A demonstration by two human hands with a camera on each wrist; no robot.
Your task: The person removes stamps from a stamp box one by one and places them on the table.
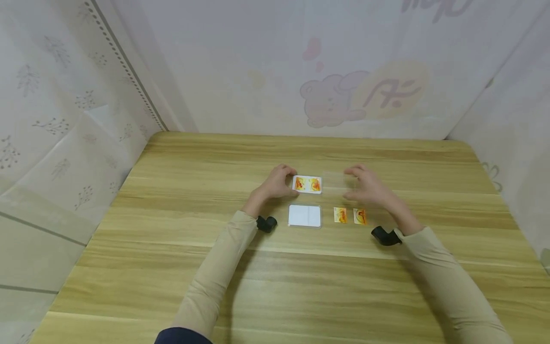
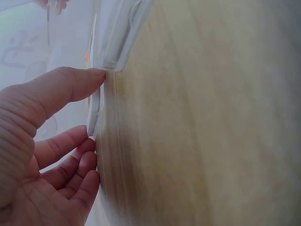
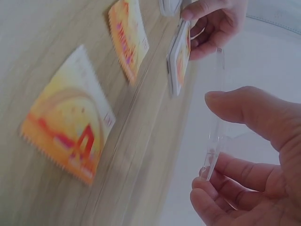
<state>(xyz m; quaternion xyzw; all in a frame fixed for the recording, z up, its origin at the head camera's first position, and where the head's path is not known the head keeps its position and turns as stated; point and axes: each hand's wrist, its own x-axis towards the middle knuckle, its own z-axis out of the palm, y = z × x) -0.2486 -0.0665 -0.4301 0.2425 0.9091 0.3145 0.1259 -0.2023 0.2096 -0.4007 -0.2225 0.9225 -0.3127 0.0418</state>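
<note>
My left hand (image 1: pixel 277 184) holds the left end of a flat clear case (image 1: pixel 307 184) between thumb and fingers. Two orange-and-yellow stamps lie side by side on the case's white backing. To the right, my right hand (image 1: pixel 370 187) pinches a clear plastic cover (image 3: pixel 214 136) by its edges. In the right wrist view this cover stands off the table, apart from the case. Nearer to me lies a second case (image 1: pixel 304 215) with a bare white insert. Beside it are two loose stamps, one at left (image 1: pixel 340 215) and one at right (image 1: pixel 360 216).
The wooden table (image 1: pixel 301 291) reaches back to a pale printed curtain (image 1: pixel 240 95). Similar curtains hang at both sides. A black wrist mount sits at each cuff, the left one (image 1: pixel 267 224) close to the second case and the right one (image 1: pixel 386 236) near the loose stamps.
</note>
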